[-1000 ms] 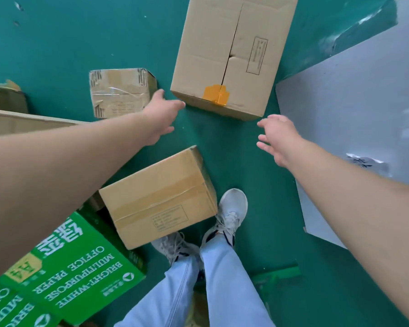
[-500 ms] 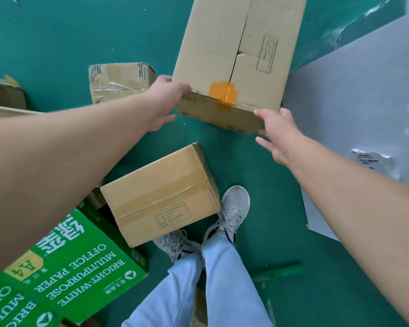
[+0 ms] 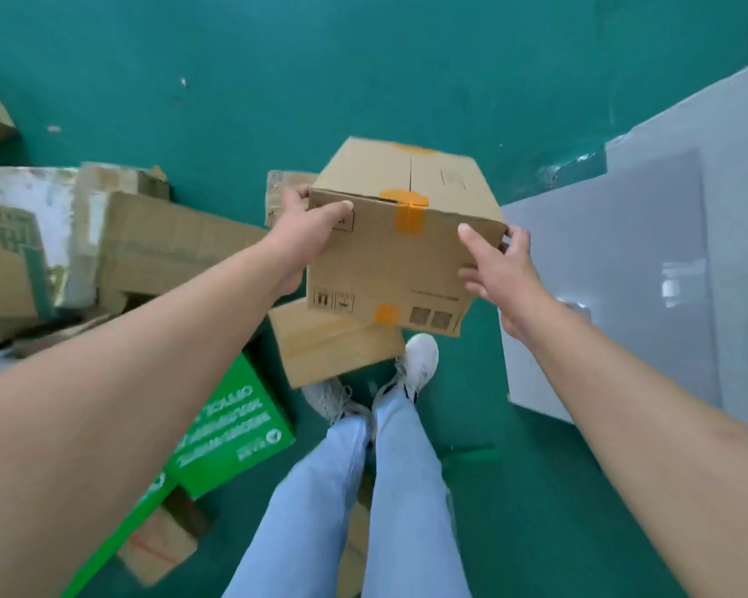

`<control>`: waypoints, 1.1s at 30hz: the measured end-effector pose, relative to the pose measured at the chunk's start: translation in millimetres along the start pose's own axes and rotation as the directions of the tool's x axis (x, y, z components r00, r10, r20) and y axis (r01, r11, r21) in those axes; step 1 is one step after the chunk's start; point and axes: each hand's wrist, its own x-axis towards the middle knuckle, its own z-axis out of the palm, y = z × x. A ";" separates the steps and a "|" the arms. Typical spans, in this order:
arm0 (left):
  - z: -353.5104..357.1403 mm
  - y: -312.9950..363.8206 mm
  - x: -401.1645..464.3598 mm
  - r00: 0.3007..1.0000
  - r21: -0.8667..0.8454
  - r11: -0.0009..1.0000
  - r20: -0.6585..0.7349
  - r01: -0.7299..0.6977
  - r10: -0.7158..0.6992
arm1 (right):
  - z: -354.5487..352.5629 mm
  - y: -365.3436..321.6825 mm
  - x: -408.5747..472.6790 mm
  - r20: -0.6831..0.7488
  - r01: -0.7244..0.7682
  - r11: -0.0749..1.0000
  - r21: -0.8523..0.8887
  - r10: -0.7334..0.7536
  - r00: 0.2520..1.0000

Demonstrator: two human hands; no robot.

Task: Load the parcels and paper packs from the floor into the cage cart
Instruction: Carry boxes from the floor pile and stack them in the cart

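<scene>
Hands grip the box (image 3: 400,252) clear above the floor (image 3: 363,79), left hand (image 3: 307,235) and right hand (image 3: 499,269) with fingers curled round opposite ends of its long axis, equally near.

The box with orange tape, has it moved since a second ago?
Yes. The box with orange tape has come up off the green floor toward the camera, now overlapping the smaller box by the shoes.
</scene>
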 end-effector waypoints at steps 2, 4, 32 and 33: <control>-38.2 1.6 -58.4 1.000 -0.063 0.998 -0.026 -0.007 0.005 | 6.4 -22.5 -57.6 0.039 0.013 1.000 -0.024 -0.012 0.999; -74.3 1.0 -120.0 0.998 -0.120 0.993 -0.060 -0.019 0.012 | 14.7 -44.4 -117.6 0.062 0.048 0.997 -0.060 -0.045 0.997; -179.9 -232.9 -542.8 0.558 -0.804 0.348 -0.588 -0.482 -0.586 | 212.6 -100.0 -487.4 0.857 0.775 0.489 -0.400 -0.101 0.506; -175.7 -236.7 -550.7 0.534 -0.794 0.341 -0.596 -0.503 -0.601 | 213.2 -96.8 -495.0 0.875 0.800 0.463 -0.382 -0.098 0.475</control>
